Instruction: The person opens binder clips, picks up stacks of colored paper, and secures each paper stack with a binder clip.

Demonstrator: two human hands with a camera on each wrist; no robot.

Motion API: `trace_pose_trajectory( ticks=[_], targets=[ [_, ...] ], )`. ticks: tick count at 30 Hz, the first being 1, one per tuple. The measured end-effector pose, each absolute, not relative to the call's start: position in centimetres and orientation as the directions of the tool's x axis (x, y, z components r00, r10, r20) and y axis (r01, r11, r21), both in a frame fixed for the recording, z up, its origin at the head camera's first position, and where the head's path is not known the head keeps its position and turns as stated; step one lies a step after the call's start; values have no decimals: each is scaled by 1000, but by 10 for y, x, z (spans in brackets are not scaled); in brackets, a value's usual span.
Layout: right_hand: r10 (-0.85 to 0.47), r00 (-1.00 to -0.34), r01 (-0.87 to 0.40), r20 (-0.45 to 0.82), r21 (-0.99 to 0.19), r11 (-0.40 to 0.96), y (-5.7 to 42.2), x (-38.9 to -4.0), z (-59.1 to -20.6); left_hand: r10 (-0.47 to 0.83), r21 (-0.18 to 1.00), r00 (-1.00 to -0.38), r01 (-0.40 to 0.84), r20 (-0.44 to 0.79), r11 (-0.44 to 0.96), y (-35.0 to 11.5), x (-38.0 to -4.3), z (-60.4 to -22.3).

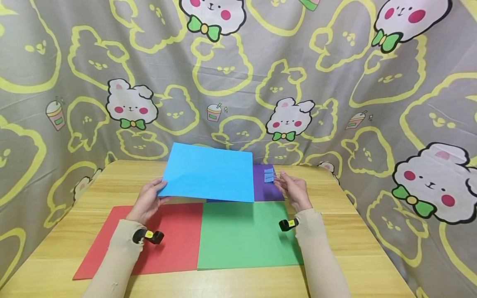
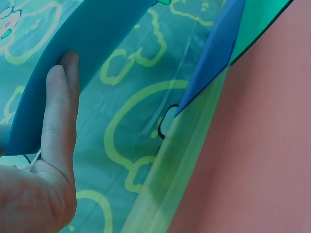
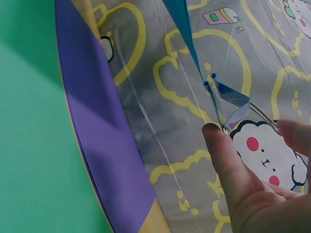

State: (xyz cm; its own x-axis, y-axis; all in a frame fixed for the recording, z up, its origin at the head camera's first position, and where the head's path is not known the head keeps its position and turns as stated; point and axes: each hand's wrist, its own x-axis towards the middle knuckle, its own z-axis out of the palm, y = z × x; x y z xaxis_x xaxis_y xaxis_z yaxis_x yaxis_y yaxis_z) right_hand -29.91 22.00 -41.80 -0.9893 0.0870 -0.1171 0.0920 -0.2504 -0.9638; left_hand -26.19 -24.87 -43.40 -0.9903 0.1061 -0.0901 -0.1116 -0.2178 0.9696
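Note:
A blue sheet of paper, perhaps a thin stack, is held up over the table. My left hand grips its lower left corner, two fingers lying straight along the underside. A blue binder clip is pinched by its wire handles in my right hand, just right of the sheet's right edge. In the right wrist view the binder clip has its mouth spread and pointed toward the edge of the blue paper.
Red paper and green paper lie side by side on the wooden table. Purple paper lies behind the green one, partly hidden by the blue sheet. A patterned curtain hangs behind.

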Motion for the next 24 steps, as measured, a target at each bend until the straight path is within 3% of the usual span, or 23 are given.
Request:
trace_pose_trajectory(
  ticks=[24],
  targets=[
    [68,-986,121,-155,-923,-364,213,-297,-415,130,975,-989,-90,-64,-205,-239,-260,-433]
  ],
)
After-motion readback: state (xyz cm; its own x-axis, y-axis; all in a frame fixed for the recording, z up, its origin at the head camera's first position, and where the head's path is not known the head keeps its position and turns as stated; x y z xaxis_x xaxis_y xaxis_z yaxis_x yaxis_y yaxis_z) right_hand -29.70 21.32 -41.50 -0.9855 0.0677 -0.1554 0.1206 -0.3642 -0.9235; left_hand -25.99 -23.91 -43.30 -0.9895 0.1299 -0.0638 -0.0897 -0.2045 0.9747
